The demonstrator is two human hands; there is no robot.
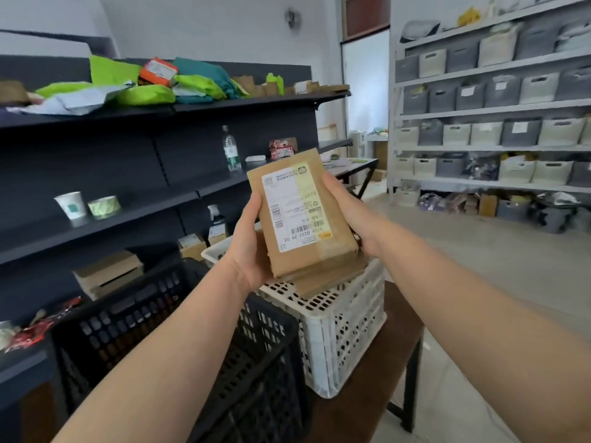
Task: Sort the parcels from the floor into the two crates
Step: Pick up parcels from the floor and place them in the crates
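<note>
A black crate [179,340] is sitting at the left. Above its far edge, the left hand [249,247] is cupping the lower left corner of a cardboard parcel [329,231], its grip curling round that edge with the thumb lying up the side. The parcel is hanging tilted in the air over the white crate [339,324], its shipping label [284,203] facing the camera. The right hand [348,212] is holding the parcel's right edge, its grip wrapping behind the box, fingers hidden. Both crates are standing side by side on the brown counter [374,401].
</note>
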